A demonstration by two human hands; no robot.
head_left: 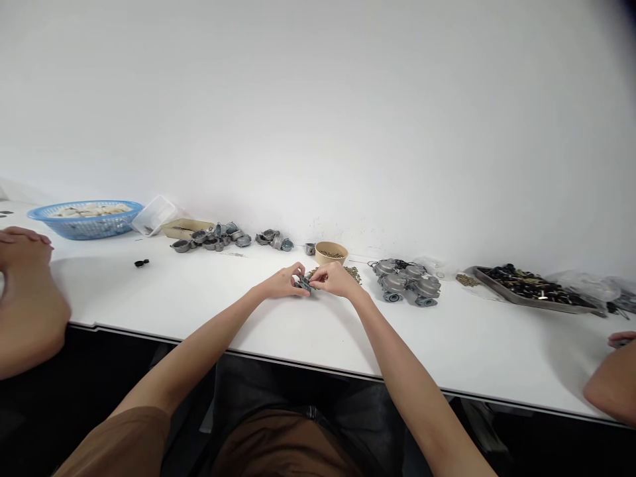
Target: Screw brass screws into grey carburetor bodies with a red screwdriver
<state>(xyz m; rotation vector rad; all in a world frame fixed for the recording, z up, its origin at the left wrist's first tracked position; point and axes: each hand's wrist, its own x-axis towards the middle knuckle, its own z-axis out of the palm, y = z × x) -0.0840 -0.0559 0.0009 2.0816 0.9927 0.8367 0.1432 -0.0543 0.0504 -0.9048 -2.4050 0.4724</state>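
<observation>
My left hand (284, 282) is closed around a small grey metal casting (303, 285), holding it just above the white table (298, 331). The fingertips of my right hand (334, 279) are pinched together at the casting's right side; whatever is between them is too small to make out. Behind and beside my right hand lies a pile of small brass-coloured parts (354, 273). A round tan tub (332, 253) with small brownish pieces inside stands just beyond my hands, and a small grey metal cup (310, 248) sits at its left.
Grey metal housings (213, 237) lie left of centre, near a blue basket (89, 225) and a clear plastic box (158, 213). Assembled round units (407, 281) and a tray of dark parts (536, 291) are at right. Another person's arm (30, 298) rests left; another arm (613, 381) shows right.
</observation>
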